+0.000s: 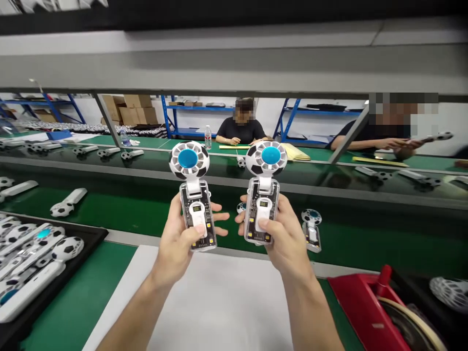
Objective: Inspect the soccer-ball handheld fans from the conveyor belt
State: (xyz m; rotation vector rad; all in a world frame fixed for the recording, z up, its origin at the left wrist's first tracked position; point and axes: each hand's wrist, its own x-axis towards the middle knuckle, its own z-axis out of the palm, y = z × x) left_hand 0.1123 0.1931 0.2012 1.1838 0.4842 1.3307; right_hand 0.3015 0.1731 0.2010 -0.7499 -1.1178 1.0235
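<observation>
Pinches two football-patterned fans between thumbs and loosely spread fingers; risks, through slackening, dropping one onto paper below fingers.

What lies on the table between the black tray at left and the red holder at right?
A white sheet lies there on the green table, with the left forearm and right forearm over it; the head view shows this.

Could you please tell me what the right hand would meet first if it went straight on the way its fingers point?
The right hand would probably meet the outstretched fingers of the left hand first, though the depth between them is unclear.
</observation>
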